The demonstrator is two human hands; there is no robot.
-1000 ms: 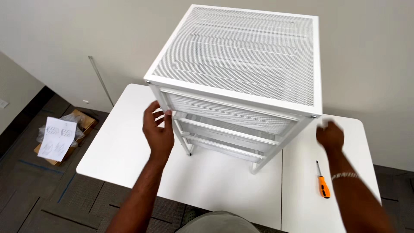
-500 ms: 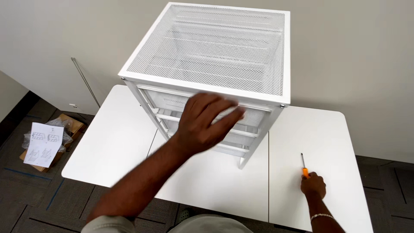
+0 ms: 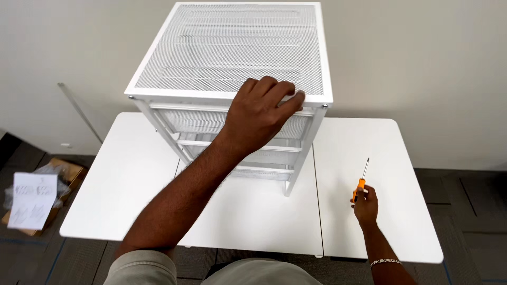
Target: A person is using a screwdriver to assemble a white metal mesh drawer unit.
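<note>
A white metal mesh drawer unit stands upright on a white table. My left hand rests on the front top edge of the unit, fingers curled over the rim. My right hand lies low on the table to the right, closed around the orange handle of a screwdriver, whose thin metal shaft points away from me. Several mesh drawers sit in the frame below my left hand.
A second white table top adjoins on the right, with a seam between them. On the dark carpet at the left lie a cardboard box and a paper instruction sheet. A pale wall stands behind the unit.
My left hand rose from the unit's left front leg to its top front edge. My right hand left the unit's right side, dropped to the table and took hold of the screwdriver.
</note>
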